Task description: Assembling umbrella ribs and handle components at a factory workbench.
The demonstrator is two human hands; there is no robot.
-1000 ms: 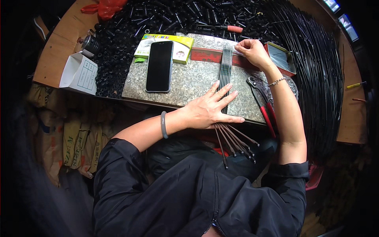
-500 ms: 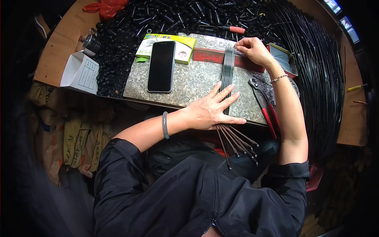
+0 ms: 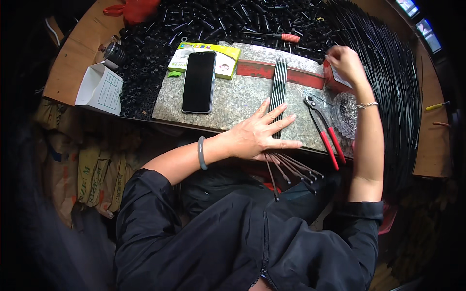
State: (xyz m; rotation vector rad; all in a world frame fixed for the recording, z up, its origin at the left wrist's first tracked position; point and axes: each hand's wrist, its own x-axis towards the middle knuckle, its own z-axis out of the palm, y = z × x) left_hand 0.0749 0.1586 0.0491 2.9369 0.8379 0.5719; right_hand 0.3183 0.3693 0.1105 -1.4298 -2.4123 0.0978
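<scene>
My left hand (image 3: 262, 130) lies flat with fingers spread across a row of thin dark rods (image 3: 279, 80). Their upper parts lie side by side over a red metal bar (image 3: 306, 77) on a speckled stone slab (image 3: 228, 109). Below my palm the knobbed rod ends (image 3: 298, 172) fan out past the slab's front edge. My right hand (image 3: 347, 64) is at a red box (image 3: 331, 75), fingers curled together. Whatever is between its fingertips is too small to make out. Red-handled pliers (image 3: 322, 131) lie left of my right forearm.
On the slab are a black phone (image 3: 199, 82), a yellow-green box (image 3: 227, 65) and scattered thin pins. A clear dish (image 3: 345, 114) holds small bits. Behind are black metal parts (image 3: 213, 22) and a red-handled screwdriver (image 3: 290, 38). Long black rods (image 3: 398, 92) are heaped at right.
My right hand has moved right, from the upper ends of the rods to the red box. My left hand stays on the rods; their lower ends have shifted slightly.
</scene>
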